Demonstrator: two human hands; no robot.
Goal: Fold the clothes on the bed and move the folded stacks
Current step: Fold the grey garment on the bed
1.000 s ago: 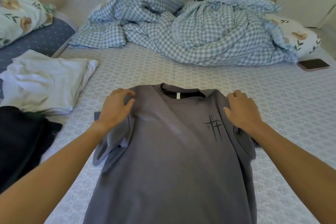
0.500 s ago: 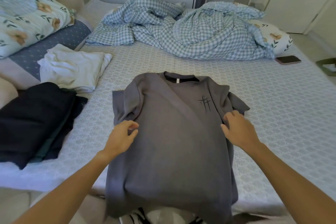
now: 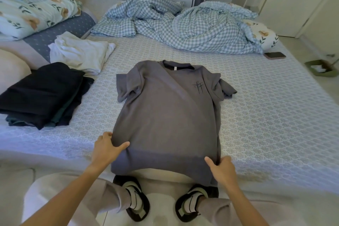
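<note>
Both hands, left hand [image 3: 107, 147] and right hand [image 3: 221, 168], pinch the grey T-shirt [image 3: 168, 115] by its hem (collar lies straight ahead, long axis running away across the bed [image 3: 266, 101]).

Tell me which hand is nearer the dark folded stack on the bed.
Left. The left hand grips the grey T-shirt at its near left corner, just right of the dark stack. The right hand holds the opposite corner, farther away.
</note>
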